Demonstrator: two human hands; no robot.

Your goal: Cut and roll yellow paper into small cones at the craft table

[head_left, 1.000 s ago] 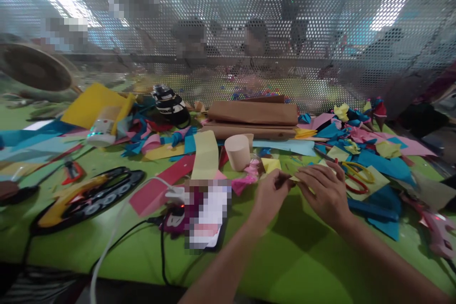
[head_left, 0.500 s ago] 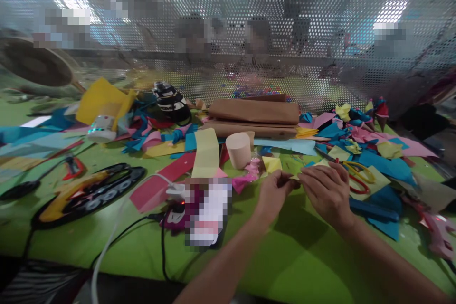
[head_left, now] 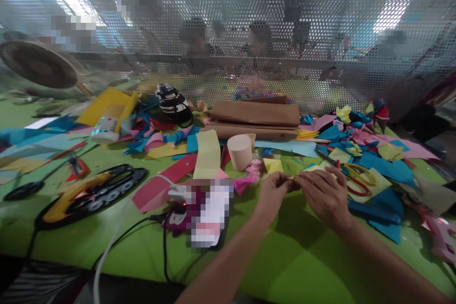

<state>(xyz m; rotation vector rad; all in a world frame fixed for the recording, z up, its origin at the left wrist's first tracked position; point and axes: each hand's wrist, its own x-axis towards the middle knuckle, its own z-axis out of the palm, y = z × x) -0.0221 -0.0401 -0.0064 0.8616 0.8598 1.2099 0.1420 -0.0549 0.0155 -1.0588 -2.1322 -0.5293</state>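
A small yellow paper piece point(head_left: 293, 178) sits at the fingertips between the two hands, above the green tabletop point(head_left: 292, 270). The left hand point(head_left: 272, 194) pinches its near end; the right hand point(head_left: 325, 195) bends over the other side, its grip hidden. Just beyond the left hand lies a folded yellow sheet point(head_left: 273, 166); red-and-yellow scissors point(head_left: 358, 192) lie beside the right.

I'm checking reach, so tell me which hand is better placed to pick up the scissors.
Likely the right hand: the scissors lie just beyond its outer side, whereas the left hand is farther away, with the right between. The left also seems to be pinching a small yellow piece.
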